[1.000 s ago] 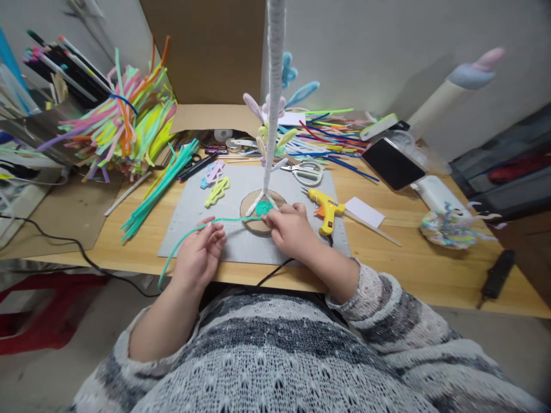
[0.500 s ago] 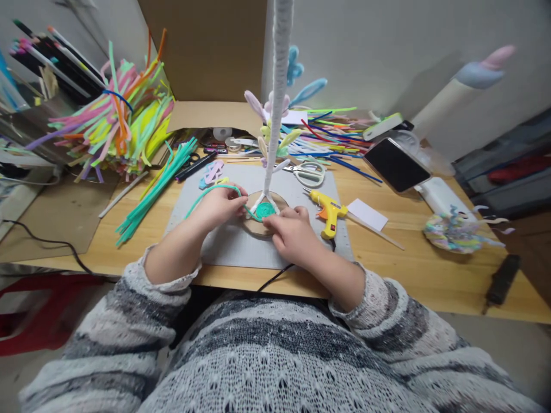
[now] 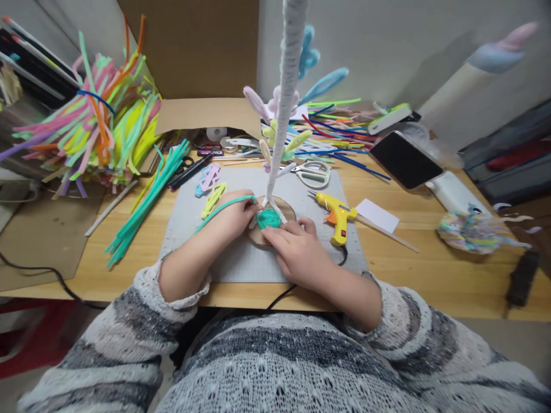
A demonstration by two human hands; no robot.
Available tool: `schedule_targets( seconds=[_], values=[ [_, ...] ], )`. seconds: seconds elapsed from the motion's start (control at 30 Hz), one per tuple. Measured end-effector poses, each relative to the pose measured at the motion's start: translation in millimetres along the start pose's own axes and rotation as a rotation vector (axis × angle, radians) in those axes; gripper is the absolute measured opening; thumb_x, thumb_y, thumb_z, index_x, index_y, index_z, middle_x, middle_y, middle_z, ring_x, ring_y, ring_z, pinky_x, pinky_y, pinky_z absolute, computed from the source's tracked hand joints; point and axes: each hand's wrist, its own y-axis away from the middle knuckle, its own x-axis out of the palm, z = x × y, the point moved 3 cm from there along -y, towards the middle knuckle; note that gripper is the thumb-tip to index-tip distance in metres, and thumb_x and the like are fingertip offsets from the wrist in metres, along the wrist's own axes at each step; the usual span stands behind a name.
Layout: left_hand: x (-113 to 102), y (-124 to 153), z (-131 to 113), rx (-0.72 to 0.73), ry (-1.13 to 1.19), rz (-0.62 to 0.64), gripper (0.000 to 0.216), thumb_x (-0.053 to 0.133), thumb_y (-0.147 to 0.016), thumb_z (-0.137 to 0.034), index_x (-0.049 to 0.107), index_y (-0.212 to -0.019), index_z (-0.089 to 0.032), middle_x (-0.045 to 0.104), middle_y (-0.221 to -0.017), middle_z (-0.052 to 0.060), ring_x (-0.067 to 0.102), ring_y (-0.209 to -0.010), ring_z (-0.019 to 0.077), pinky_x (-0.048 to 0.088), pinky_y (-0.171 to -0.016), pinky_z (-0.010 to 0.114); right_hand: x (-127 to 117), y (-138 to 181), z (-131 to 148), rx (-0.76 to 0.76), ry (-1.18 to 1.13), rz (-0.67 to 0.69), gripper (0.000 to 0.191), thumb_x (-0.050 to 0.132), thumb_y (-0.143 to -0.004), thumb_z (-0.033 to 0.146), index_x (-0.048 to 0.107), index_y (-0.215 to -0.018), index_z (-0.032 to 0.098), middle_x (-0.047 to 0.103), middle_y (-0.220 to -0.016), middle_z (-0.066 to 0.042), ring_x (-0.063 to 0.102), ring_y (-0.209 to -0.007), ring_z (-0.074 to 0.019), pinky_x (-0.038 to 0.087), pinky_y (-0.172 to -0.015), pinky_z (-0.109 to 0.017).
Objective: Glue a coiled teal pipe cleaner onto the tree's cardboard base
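My left hand (image 3: 237, 215) pinches a green pipe cleaner (image 3: 224, 207) whose loose end trails back over the hand to the left. The pipe cleaner runs into a flat green coil (image 3: 269, 218) on a round wooden base (image 3: 282, 208). Fingers of my right hand (image 3: 301, 244) press at the coil's near right edge; they look stretched rather than gripping. A tall white-wrapped stem (image 3: 287, 97) rises from the base behind the coil, with fuzzy leaves and a blue flower (image 3: 308, 51) on it. My fingertips partly cover the base.
A yellow glue gun (image 3: 338, 215) lies right of my hands, its cord running toward the table edge. Scissors (image 3: 314, 174), a phone (image 3: 406, 160) and loose pipe cleaners are behind. Green pipe cleaners (image 3: 146, 206) lie left of the grey mat (image 3: 181, 229).
The camera view has shifted slightly. My left hand has brought the green pipe cleaner round to the coil's far left side, and my right hand stays at the near edge.
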Motion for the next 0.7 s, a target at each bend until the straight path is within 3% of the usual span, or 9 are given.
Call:
schedule_targets(
  seconds=[0.2,0.7],
  values=[
    [6,-1,4,0.023,0.059,-0.039,0.018,0.056,-0.083,-0.032,0.059,-0.072,-0.018,0.062,-0.070,0.002,0.052,-0.065,0.0164,0.038,-0.063,0.027,7,-1,-1,0.083,-0.036,0.059,0.052,0.043,-0.082,0.011,0.049,-0.133,0.014,0.061,-0.125,-0.012,0.048,-0.109,-0.0269,0.020,-0.090,-0.044],
    [12,-3,12,0.083,0.042,-0.018,0.020,0.053,-0.086,-0.033,0.063,-0.075,-0.019,0.065,-0.076,0.003,0.056,-0.071,0.0181,0.040,-0.067,0.029,2,-20,9,0.168,0.061,0.157,0.046,0.038,-0.087,0.013,0.052,-0.131,0.013,0.060,-0.121,-0.014,0.045,-0.111,-0.0289,0.018,-0.092,-0.048]
  ],
)
